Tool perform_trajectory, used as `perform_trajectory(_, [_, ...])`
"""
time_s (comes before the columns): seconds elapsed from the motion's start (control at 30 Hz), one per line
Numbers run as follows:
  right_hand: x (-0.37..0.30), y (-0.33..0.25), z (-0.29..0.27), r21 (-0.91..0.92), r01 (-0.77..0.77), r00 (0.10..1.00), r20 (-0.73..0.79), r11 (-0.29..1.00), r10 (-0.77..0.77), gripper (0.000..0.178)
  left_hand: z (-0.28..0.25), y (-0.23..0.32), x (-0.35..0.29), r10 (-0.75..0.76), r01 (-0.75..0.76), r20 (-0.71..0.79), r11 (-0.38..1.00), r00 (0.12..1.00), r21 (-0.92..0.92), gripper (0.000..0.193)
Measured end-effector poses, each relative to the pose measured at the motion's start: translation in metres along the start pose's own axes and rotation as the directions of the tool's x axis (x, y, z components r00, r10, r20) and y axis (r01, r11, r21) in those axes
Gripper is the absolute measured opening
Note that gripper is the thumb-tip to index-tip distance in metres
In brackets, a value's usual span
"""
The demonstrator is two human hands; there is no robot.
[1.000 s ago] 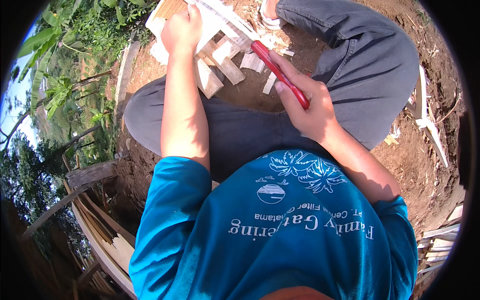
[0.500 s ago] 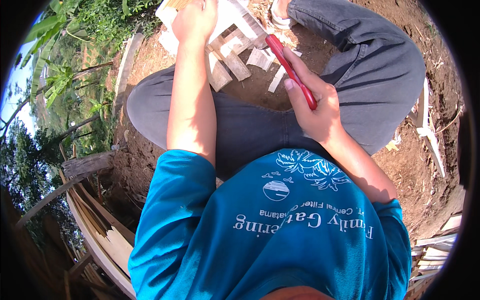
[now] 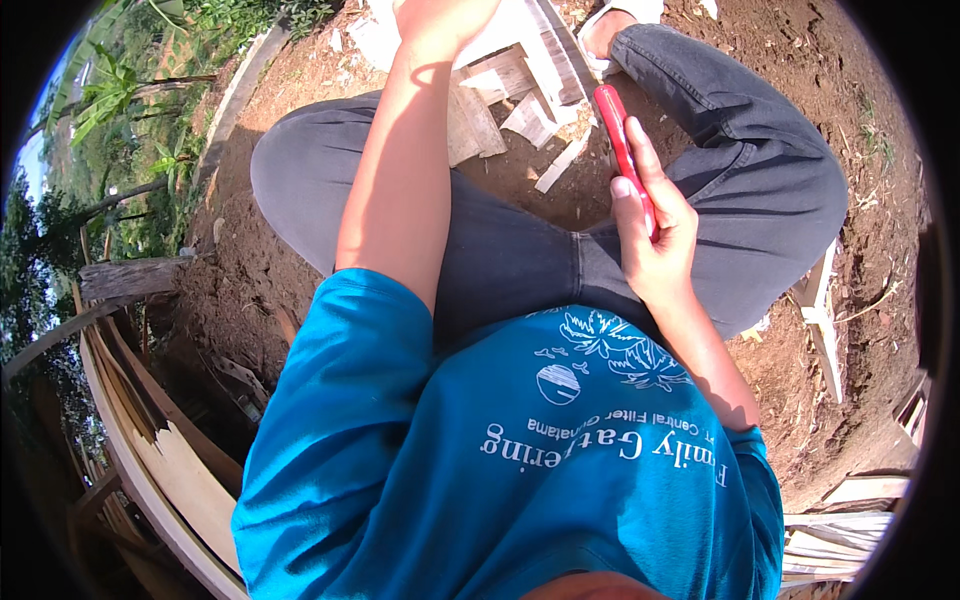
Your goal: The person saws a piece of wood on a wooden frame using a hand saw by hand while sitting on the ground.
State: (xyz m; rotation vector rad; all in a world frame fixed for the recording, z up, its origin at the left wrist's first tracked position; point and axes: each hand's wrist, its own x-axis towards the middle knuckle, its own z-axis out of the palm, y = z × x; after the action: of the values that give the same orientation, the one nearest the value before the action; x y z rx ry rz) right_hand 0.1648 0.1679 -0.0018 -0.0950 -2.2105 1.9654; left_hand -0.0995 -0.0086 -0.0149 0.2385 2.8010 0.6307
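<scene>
The right hand (image 3: 660, 225) is closed around a red handle (image 3: 622, 140), with the thumb along its left side and the forefinger stretched along its right. The handle's near end sits in the palm; the rest projects beyond the fingertips, away from the wearer's body. Its long axis runs outward from the palm and leans slightly to the left, the far end pointing toward the sandalled foot (image 3: 603, 42) beyond the hand.

Left of the right hand, just beside it, a narrow pale strip (image 3: 565, 165) lies on the soil. Farther left and outward are a broken wood piece (image 3: 530, 120) and flat wooden slats (image 3: 472, 130). The grey trousers (image 3: 765, 190) spread to the right of the hand and behind it; the blue shirt (image 3: 560, 480) is nearer the body.

The left hand (image 3: 447, 22) is well apart from the right, farther out and to its left, above pale, brightly lit wood (image 3: 375, 35). The upper edge cuts off its fingers, so whether it grips anything cannot be told.

Whatever continues past the handle's far end is hard to make out (a long grey-edged strip (image 3: 560, 55) lies close by, to its left, but whether the two join is unclear). The handle's palm side is hidden by the fingers.
</scene>
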Motion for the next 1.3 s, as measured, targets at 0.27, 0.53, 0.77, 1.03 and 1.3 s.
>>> perform_trajectory(0.27, [0.068,0.005,0.023,0.039,0.029,0.999,-0.021,0.999,-0.028,0.051,0.017,-0.015,-0.007,0.182,-0.192,-0.217,0.981,0.959,-0.029,0.037])
perform_trajectory(0.53, [0.102,0.020,0.037,-0.052,0.133,0.990,0.055,0.990,-0.131,0.050,0.021,-0.020,-0.009,0.159,-0.182,-0.295,0.982,0.942,-0.050,0.037])
perform_trajectory(0.77, [0.094,0.018,0.035,-0.093,0.124,0.991,0.070,0.988,-0.118,0.051,0.003,-0.008,-0.022,0.123,-0.159,-0.210,0.974,0.970,-0.164,0.038])
perform_trajectory(1.03, [0.061,0.006,0.020,-0.035,-0.030,0.999,0.044,0.999,0.031,0.053,0.006,-0.007,-0.028,0.127,-0.173,-0.233,0.967,0.964,-0.187,0.038])
perform_trajectory(1.3, [-0.001,0.002,-0.006,-0.136,-0.056,0.996,0.061,0.989,0.065,0.055,0.012,-0.011,-0.028,0.163,-0.218,-0.299,0.963,0.940,-0.160,0.037])
